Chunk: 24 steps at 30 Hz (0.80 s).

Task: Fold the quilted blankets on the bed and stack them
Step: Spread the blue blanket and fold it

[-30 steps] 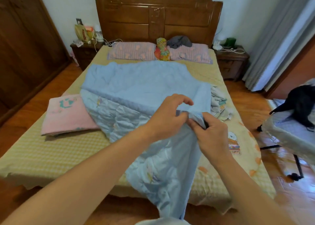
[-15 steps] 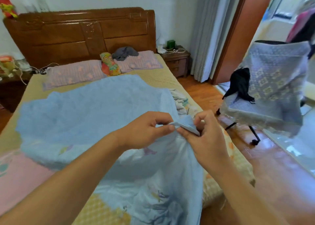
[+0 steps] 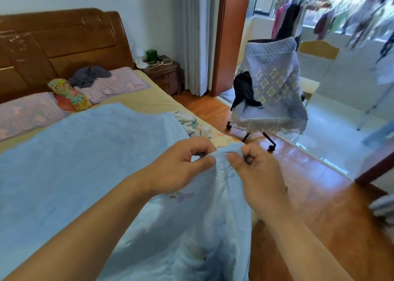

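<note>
Both forearms reach in from the bottom edge, wrists close together. Left hand [image 3: 179, 165] pinches the raised corner of the blue quilted blanket [image 3: 85, 163] between thumb and curled fingers; right hand [image 3: 255, 170] pinches the same bunched edge just beside it, knuckles up. Blanket hangs down from the pinch over the bed's [image 3: 149, 103] near right edge and spreads flat across the mattress to the left. Beyond it, a crumpled pale cloth [image 3: 191, 124] lies at the right edge. Pillows [image 3: 115, 83] sit against the headboard [image 3: 64, 42]. Draped chair [image 3: 270, 93] stands off right.
</note>
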Tool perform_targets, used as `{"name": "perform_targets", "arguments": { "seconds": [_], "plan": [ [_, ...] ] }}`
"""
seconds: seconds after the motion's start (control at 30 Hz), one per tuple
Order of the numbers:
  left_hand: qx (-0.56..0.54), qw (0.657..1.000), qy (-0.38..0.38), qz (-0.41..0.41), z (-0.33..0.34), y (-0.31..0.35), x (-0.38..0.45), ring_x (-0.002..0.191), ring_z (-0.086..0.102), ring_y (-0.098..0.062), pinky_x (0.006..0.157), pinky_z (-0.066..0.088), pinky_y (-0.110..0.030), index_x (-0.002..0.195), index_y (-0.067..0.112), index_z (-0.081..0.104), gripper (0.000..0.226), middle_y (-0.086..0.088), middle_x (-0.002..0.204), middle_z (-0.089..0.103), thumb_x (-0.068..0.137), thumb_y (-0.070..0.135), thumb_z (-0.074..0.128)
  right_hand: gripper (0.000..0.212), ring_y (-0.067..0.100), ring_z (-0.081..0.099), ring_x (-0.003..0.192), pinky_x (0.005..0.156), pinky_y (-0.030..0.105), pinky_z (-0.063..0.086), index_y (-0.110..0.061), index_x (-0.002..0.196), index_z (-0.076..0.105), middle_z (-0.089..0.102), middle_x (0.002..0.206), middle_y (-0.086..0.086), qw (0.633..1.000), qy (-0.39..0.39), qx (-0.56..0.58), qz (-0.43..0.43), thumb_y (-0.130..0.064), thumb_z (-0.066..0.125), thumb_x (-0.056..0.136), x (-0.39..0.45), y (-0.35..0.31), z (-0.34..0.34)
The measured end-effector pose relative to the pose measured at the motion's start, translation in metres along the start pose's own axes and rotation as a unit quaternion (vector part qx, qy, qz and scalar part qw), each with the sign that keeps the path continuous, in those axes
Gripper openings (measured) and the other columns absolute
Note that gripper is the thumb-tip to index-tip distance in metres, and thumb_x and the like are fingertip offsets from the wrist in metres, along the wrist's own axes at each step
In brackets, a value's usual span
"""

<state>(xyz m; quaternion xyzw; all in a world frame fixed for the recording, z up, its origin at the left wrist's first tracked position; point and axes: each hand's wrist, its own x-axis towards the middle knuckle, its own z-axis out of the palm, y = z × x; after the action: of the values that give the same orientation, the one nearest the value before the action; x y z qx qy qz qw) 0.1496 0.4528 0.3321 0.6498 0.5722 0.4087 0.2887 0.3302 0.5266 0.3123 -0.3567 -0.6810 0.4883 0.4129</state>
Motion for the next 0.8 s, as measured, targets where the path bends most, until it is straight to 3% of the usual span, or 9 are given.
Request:
{"name": "perform_targets", "arguments": {
  "seconds": [0.17, 0.23, 0.3, 0.43, 0.5, 0.57, 0.63, 0.73, 0.8],
  "plan": [
    [0.017, 1.000, -0.013, 0.016, -0.008, 0.002, -0.004, 0.091, 0.056, -0.021, 0.087, 0.048, -0.037, 0.087, 0.013, 0.063, 0.016, -0.002, 0.093, 0.061, 0.100, 0.022, 0.060, 0.020, 0.016, 0.047, 0.061, 0.058, 0.031, 0.040, -0.012, 0.075, 0.060, 0.056, 0.066, 0.013, 0.999, 0.011, 0.034, 0.019, -0.014, 0.068, 0.094, -0.006, -0.004, 0.007],
    [0.011, 1.000, -0.004, 0.018, -0.008, 0.002, -0.005, 0.089, 0.056, -0.017, 0.085, 0.047, -0.031, 0.083, 0.021, 0.061, 0.018, 0.003, 0.090, 0.060, 0.101, 0.022, 0.062, 0.021, 0.021, 0.049, 0.064, 0.061, 0.039, 0.042, -0.016, 0.075, 0.061, 0.059, 0.075, 0.023, 0.999, 0.012, 0.040, 0.027, -0.013, 0.067, 0.095, -0.008, -0.004, 0.008],
    [0.021, 0.999, -0.012, 0.024, -0.009, 0.002, -0.006, 0.084, 0.054, -0.014, 0.083, 0.047, -0.030, 0.077, 0.029, 0.056, 0.024, 0.007, 0.085, 0.056, 0.100, 0.029, 0.063, 0.021, 0.021, 0.051, 0.064, 0.061, 0.042, 0.045, -0.017, 0.075, 0.062, 0.061, 0.077, 0.022, 0.999, 0.019, 0.011, 0.027, -0.013, 0.067, 0.094, -0.008, -0.006, 0.006],
    [0.095, 0.990, -0.103, -0.010, -0.012, -0.011, -0.014, 0.075, 0.055, -0.006, 0.070, 0.045, -0.023, 0.072, 0.046, 0.062, 0.024, 0.017, 0.079, 0.056, 0.096, 0.048, 0.063, 0.017, 0.004, 0.051, 0.059, 0.059, 0.021, 0.042, -0.019, 0.079, 0.061, 0.060, 0.066, -0.002, 0.997, 0.057, -0.056, -0.012, -0.012, 0.066, 0.094, 0.000, -0.024, -0.010],
    [0.149, 0.983, -0.106, -0.026, -0.018, -0.029, -0.018, 0.075, 0.060, -0.008, 0.069, 0.050, -0.029, 0.080, 0.040, 0.062, 0.020, 0.014, 0.082, 0.061, 0.094, 0.055, 0.064, 0.016, -0.004, 0.051, 0.059, 0.058, 0.009, 0.038, -0.017, 0.080, 0.060, 0.058, 0.067, -0.010, 0.989, 0.102, -0.091, -0.053, -0.011, 0.065, 0.094, 0.014, -0.039, -0.026],
    [0.202, 0.975, -0.084, -0.036, -0.029, -0.043, -0.022, 0.075, 0.059, -0.011, 0.070, 0.050, -0.036, 0.081, 0.031, 0.055, 0.030, 0.009, 0.080, 0.059, 0.092, 0.058, 0.063, 0.016, -0.007, 0.050, 0.061, 0.058, 0.007, 0.036, -0.017, 0.081, 0.058, 0.054, 0.072, -0.011, 0.979, 0.147, -0.116, -0.087, -0.012, 0.064, 0.095, 0.035, -0.051, -0.041],
    [0.255, 0.963, -0.083, -0.033, -0.042, -0.044, -0.020, 0.079, 0.055, -0.012, 0.080, 0.047, -0.034, 0.081, 0.024, 0.054, 0.039, 0.005, 0.080, 0.057, 0.092, 0.061, 0.060, 0.018, -0.004, 0.048, 0.063, 0.057, 0.006, 0.034, -0.021, 0.081, 0.054, 0.051, 0.073, -0.012, 0.965, 0.192, -0.145, -0.108, -0.015, 0.063, 0.096, 0.059, -0.060, -0.057],
    [0.308, 0.943, -0.106, -0.060, -0.066, -0.041, -0.018, 0.100, 0.054, -0.012, 0.106, 0.029, -0.015, 0.094, 0.019, 0.063, 0.069, 0.002, 0.097, 0.063, 0.085, 0.084, 0.042, 0.011, 0.006, 0.045, 0.067, 0.058, 0.009, 0.034, -0.016, 0.089, 0.053, 0.047, 0.074, -0.012, 0.947, 0.259, -0.155, -0.111, -0.016, 0.060, 0.098, 0.092, -0.066, -0.077],
    [0.292, 0.947, -0.096, -0.093, -0.083, -0.041, -0.017, 0.105, 0.056, -0.014, 0.104, 0.042, -0.031, 0.104, 0.023, 0.066, 0.083, 0.003, 0.105, 0.065, 0.078, 0.095, 0.032, 0.009, 0.015, 0.046, 0.075, 0.062, 0.021, 0.036, -0.016, 0.091, 0.053, 0.045, 0.075, -0.012, 0.936, 0.304, -0.139, -0.105, -0.016, 0.058, 0.098, 0.111, -0.069, -0.088]
  ]
}}
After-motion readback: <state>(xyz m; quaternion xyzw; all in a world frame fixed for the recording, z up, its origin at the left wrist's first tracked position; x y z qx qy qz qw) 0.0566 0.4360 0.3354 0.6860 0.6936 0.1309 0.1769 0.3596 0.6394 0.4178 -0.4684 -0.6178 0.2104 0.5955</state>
